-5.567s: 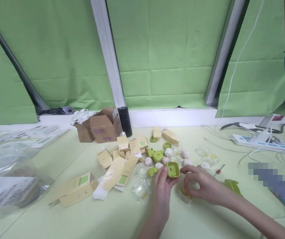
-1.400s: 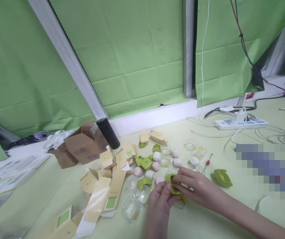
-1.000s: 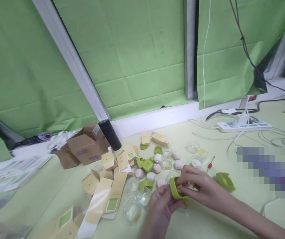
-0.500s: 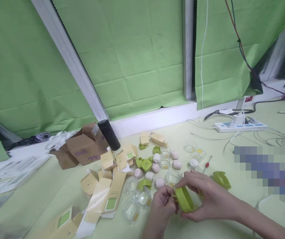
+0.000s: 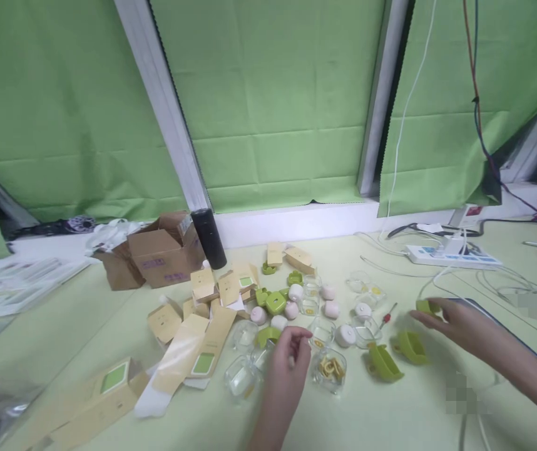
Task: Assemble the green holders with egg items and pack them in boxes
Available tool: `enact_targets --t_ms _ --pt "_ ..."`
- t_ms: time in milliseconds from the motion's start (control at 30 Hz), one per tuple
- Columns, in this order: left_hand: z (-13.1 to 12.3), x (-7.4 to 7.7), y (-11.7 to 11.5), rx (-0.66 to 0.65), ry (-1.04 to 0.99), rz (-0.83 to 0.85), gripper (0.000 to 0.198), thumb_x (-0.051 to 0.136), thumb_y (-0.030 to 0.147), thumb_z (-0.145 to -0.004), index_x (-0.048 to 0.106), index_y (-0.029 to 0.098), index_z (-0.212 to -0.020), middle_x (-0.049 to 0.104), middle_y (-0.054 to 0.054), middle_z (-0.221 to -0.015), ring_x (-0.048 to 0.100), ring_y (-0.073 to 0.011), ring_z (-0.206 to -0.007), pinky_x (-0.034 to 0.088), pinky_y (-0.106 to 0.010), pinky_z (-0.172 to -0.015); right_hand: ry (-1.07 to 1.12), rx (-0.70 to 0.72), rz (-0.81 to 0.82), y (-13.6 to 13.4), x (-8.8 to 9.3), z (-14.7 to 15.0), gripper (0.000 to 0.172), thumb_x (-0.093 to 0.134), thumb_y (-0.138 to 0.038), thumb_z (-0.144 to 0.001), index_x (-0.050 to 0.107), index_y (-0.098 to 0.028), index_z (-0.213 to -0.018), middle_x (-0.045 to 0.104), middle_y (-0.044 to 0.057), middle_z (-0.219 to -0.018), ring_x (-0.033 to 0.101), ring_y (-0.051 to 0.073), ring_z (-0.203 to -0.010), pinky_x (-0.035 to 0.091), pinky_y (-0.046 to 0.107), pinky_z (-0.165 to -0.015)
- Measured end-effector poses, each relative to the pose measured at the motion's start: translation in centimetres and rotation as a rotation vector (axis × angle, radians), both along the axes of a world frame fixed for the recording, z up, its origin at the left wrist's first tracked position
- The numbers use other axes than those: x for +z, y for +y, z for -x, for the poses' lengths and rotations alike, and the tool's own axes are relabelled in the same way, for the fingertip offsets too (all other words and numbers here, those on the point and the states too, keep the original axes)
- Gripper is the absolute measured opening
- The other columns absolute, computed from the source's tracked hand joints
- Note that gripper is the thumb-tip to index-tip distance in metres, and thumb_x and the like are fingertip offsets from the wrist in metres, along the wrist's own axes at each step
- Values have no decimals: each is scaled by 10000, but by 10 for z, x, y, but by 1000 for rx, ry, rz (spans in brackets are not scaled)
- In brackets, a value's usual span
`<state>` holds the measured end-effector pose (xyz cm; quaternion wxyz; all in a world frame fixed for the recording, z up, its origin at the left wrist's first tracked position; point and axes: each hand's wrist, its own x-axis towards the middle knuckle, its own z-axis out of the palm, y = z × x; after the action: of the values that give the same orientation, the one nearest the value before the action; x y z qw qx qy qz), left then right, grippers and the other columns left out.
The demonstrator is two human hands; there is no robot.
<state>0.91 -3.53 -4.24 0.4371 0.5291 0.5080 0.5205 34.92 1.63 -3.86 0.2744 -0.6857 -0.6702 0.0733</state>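
Observation:
My right hand (image 5: pixel 459 322) is at the right, its thumb and fingers closed on a small green plastic piece (image 5: pixel 425 306), partly covered by the fingers. My left hand (image 5: pixel 291 357) hovers over the middle of the table with fingers curled toward the thumb; anything between the tips is too small to make out. To its right stands a clear container (image 5: pixel 329 371) with small yellowish pieces inside. Two green plastic shells, one (image 5: pixel 383 363) nearer and one (image 5: pixel 412 347) farther right, lie below the right hand. Close behind the left hand are another green shell (image 5: pixel 267 336) and clear cases (image 5: pixel 241 377).
Pale pink rounded pieces (image 5: pixel 345 335) and a red-handled screwdriver (image 5: pixel 387 317) lie mid-table. Opened cardboard packages (image 5: pixel 214 338) spread left. Behind stand a brown box (image 5: pixel 158 254) and a black bottle (image 5: pixel 208 238). A white power strip (image 5: pixel 454 255) with cables sits back right.
The green shell that both hands held now rests on the table. My right hand has moved right and back, holding a small green piece. My left hand has shifted slightly left, uncovering the container of yellowish pieces.

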Motion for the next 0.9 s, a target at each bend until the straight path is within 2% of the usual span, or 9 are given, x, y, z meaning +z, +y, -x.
enact_targets --t_ms 100,200,267,433,533,600,700,800,900 --pt "7 3 -2 86 290 -147 104 549 217 -761 643 210 -806 602 -63 -832 493 -260 -886 358 -406 -851 -11 30 231 7 -23 -4 511 577 -694 -694 662 -195 -765 706 128 -695 653 315 -621 483 394 -560" --pt "14 9 2 169 805 -276 256 433 166 -828 643 176 -975 625 -122 -1026 486 -313 -1006 354 -474 -899 -14 -16 114 11 -24 12 652 524 -688 -727 610 -139 -1068 683 136 -766 657 333 -704 502 441 -633" --pt "19 17 11 217 1018 -267 334 389 145 -852 599 133 -1112 597 -168 -1161 473 -352 -1088 351 -519 -915 52 7 -28 12 -14 31 606 435 -616 -814 525 -133 -1168 639 105 -777 646 302 -720 508 430 -636" --pt "30 35 46 206 1084 -261 452 553 85 -758 556 119 -1209 557 -197 -1282 407 -403 -1222 271 -581 -994 442 387 -41 1 24 91 363 416 -479 -911 514 -207 -1132 629 64 -901 628 211 -820 519 301 -629" --pt "36 40 55 164 1035 -265 414 598 42 -702 636 153 -1099 670 -152 -1095 500 -372 -1130 316 -541 -984 540 484 66 -8 44 121 385 527 -519 -860 622 -208 -1067 615 -6 -667 607 182 -633 494 286 -550" --pt "38 43 51 166 972 -273 394 595 80 -733 633 162 -1116 669 -140 -1097 502 -351 -1137 330 -515 -991 626 454 110 -13 51 134 410 571 -534 -830 659 -201 -1054 624 -12 -597 622 193 -602 506 300 -541" --pt "31 44 35 184 778 -239 444 574 254 -819 543 177 -1255 611 -141 -1224 546 -302 -1103 408 -460 -946 791 463 113 -15 52 146 431 585 -532 -831 659 -188 -1080 720 47 -769 689 221 -734 564 355 -684" --pt "12 38 17 94 20 -45 489 625 369 -805 559 172 -1248 638 -143 -1194 628 -245 -981 476 -372 -861 927 541 83 -18 44 153 434 625 -515 -813 639 -187 -1097 727 75 -911 702 232 -851 574 385 -793" --pt "-7 22 4 -60 -654 165 372 751 363 -705 697 145 -1001 713 -121 -1024 662 -221 -896 488 -325 -828 838 598 -12 -24 35 158 318 652 -457 -813 667 -200 -999 724 60 -902 698 211 -823 586 336 -745"
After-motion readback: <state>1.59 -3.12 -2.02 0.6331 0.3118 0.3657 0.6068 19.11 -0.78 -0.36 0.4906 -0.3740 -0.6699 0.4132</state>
